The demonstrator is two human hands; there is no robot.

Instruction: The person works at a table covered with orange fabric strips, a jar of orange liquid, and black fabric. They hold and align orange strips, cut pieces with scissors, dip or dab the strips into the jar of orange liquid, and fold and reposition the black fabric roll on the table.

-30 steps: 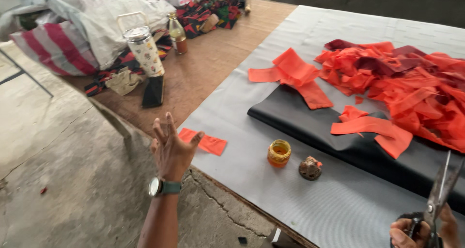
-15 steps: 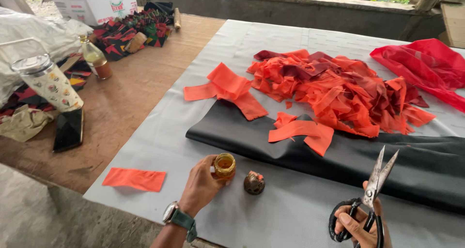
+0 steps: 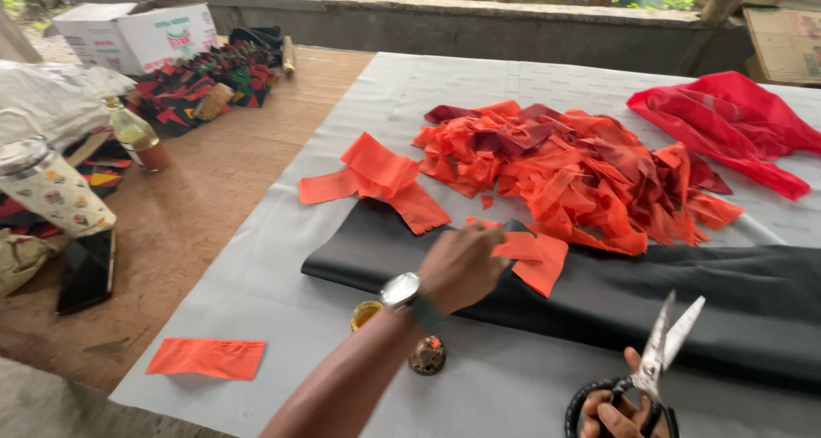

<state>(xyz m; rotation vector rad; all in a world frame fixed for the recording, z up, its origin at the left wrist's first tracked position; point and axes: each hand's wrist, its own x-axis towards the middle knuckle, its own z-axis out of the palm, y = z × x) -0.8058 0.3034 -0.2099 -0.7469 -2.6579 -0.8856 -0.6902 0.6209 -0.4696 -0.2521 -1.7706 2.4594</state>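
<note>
An orange cloth strip (image 3: 532,258) lies at frame centre on a folded black fabric (image 3: 684,297), the left hand (image 3: 462,267) closing its fingers on the strip's edge. At lower right, the right hand (image 3: 620,408) grips black-handled steel scissors (image 3: 654,365), blades parted, pointing up. A heap of orange cloth scraps (image 3: 581,168) sits just above.
</note>
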